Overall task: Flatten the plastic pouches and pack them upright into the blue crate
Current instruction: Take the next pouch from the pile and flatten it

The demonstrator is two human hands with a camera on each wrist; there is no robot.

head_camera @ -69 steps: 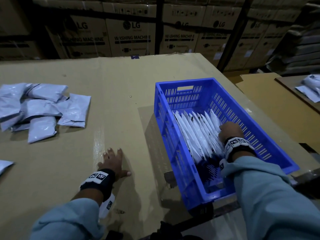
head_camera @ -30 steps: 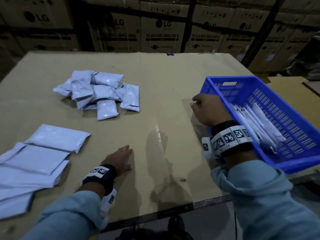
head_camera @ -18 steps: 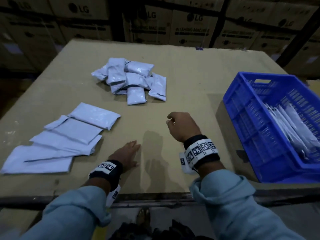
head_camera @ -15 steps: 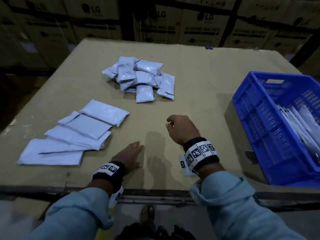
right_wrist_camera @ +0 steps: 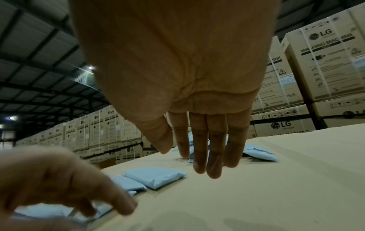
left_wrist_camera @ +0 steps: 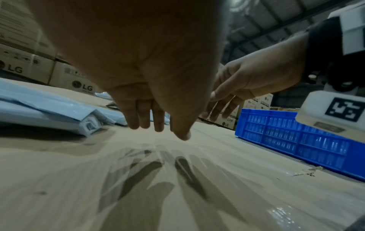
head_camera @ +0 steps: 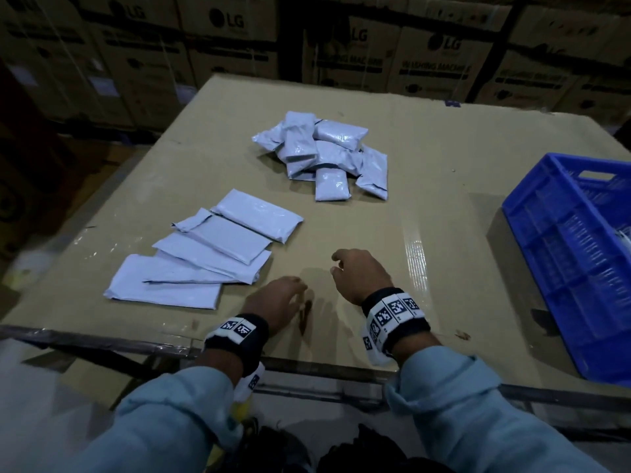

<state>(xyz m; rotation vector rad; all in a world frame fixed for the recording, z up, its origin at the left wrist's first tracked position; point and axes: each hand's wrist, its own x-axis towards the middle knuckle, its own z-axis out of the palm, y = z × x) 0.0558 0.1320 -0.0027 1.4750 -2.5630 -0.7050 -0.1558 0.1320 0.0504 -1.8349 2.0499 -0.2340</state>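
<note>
Several flattened white pouches (head_camera: pixel 211 247) lie fanned in an overlapping row on the cardboard table top (head_camera: pixel 426 186), just left of my hands. A heap of puffy pouches (head_camera: pixel 327 155) sits further back in the middle. The blue crate (head_camera: pixel 563 254) stands at the right edge, with a sliver of packed pouches (head_camera: pixel 625 233) showing inside. My left hand (head_camera: pixel 280 298) hovers low over the table near the front edge, its fingers (left_wrist_camera: pixel 146 123) straight and empty. Beside it, my right hand (head_camera: pixel 355 271) is held slightly raised, its fingers (right_wrist_camera: pixel 209 156) relaxed and holding nothing.
Stacked LG washing machine cartons (head_camera: pixel 355 49) wall off the back. The table's front edge (head_camera: pixel 307 363) runs just under my wrists. Bare cardboard lies between my hands and the crate (left_wrist_camera: pixel 286 132).
My right hand came out of the crate empty and travelled left across the table to beside my left hand. The head view swung left, so the flattened row is now in view.
</note>
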